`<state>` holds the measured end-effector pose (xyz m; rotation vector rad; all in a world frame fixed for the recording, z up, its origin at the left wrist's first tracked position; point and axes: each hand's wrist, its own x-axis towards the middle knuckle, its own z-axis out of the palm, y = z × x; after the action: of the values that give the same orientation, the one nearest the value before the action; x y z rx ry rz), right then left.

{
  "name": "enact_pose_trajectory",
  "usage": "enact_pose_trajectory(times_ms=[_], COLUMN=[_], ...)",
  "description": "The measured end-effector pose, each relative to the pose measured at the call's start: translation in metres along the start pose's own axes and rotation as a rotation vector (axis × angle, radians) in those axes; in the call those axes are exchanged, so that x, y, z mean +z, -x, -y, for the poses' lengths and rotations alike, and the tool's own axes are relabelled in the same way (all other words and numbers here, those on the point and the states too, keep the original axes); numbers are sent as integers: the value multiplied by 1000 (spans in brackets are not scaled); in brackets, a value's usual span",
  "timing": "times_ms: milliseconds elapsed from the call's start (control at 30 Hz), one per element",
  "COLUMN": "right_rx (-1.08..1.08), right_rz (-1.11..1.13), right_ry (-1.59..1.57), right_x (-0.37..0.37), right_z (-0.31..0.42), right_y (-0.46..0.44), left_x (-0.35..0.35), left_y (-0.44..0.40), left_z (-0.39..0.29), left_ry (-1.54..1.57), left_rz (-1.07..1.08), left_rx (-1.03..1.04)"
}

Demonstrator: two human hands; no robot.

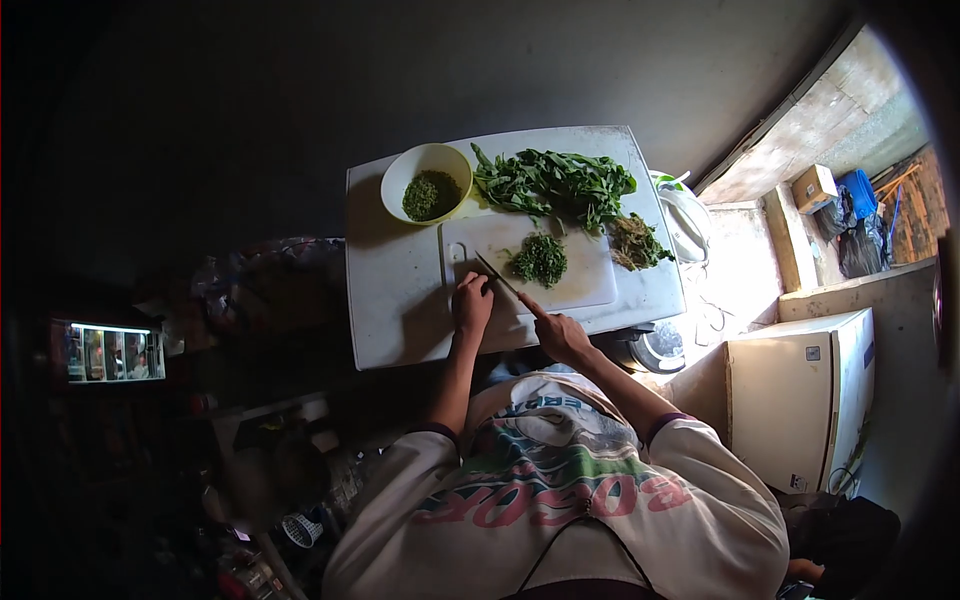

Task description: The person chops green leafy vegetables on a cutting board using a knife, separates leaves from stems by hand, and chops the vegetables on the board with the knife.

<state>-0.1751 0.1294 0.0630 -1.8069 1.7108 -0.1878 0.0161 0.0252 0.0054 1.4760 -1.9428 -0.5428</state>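
Observation:
My right hand [563, 338] grips a knife [499, 275] by its wooden handle, and the blade slants up and left over the white cutting board [590, 284]. Closed beside the blade, near the board's left edge, is my left hand [473, 301]; what its fingers pinch is too small and dark to make out. A pile of chopped greens [541, 261] lies on the board to the right of the blade. Behind the board rests a bunch of leafy greens [565, 183]. A pale yellow bowl [398, 178] at the back left holds finely cut greens [431, 195].
All this stands on a white table [385, 320]. Brownish trimmings [637, 243] lie at its right side. Beyond the table's right edge are a round appliance with a dark rim [657, 348] and a white refrigerator [785, 395]. Dark clutter fills the left, with a lit screen [113, 353].

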Motion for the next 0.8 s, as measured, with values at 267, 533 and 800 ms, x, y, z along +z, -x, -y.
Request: enact_pose_trajectory(times_ms=[267, 533, 800], right_rx=[110, 99, 86], right_rz=[86, 75, 137], right_ry=[2, -13, 60], right_x=[-21, -44, -39], right_z=[-9, 8, 11], right_y=[39, 42, 36], left_x=[1, 9, 6], left_y=[-1, -7, -7], left_z=[-3, 10, 6], left_ry=[72, 17, 46], left_rz=[-38, -33, -37], left_rx=[-32, 5, 19])
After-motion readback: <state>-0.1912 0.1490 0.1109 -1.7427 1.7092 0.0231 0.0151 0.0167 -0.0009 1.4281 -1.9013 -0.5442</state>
